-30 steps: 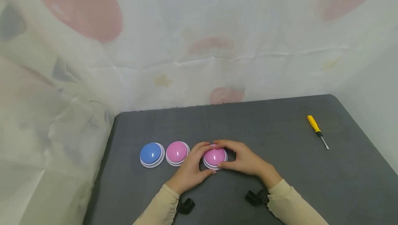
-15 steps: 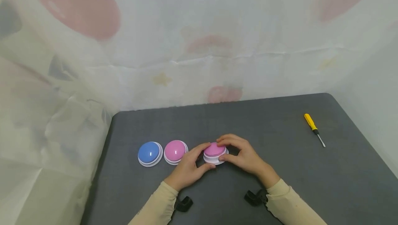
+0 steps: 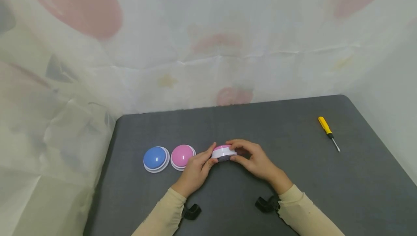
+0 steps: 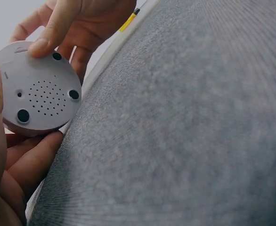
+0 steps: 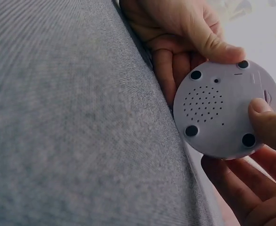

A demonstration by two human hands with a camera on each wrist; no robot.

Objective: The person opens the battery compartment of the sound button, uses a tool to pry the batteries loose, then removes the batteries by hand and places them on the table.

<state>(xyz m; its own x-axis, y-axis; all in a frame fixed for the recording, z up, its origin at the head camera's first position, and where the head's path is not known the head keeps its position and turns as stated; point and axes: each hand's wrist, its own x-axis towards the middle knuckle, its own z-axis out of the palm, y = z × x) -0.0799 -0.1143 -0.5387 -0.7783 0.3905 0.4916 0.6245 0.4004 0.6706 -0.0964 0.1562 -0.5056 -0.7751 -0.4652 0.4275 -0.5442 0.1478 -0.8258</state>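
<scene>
**Dome button lifted off the bench, underside coming round to you**

Both hands are clamped on the same pink dome button (image 3: 224,151). Your left hand (image 3: 195,169) pinches its rim at 9 o'clock, your right hand (image 3: 255,158) at 3 o'clock, fingers curled over the far edge. It's held just above the grey bench (image 3: 293,178), near centre, tilted so the white base faces you.

In the wrist views the base (image 5: 225,110) shows a speaker grille, black rubber feet and a small hole that looks like a screw recess. A thumb sits right on the edge near one foot.

- Keep the grip on the rim only, so you don't cover the grille or the recess.
- Finish the tilt until the base is square to you. That likely makes the fastener easier to find.
- Don't squeeze the dome; it probably presses in.
- The yellow screwdriver (image 3: 328,131) lies well apart at 2 o'clock. Free the right hand for it and hold with the left.
- The second pink button (image 3: 182,155) and the blue button (image 3: 155,158) sit at 9 o'clock, near your left hand. Mind your knuckles.
</scene>
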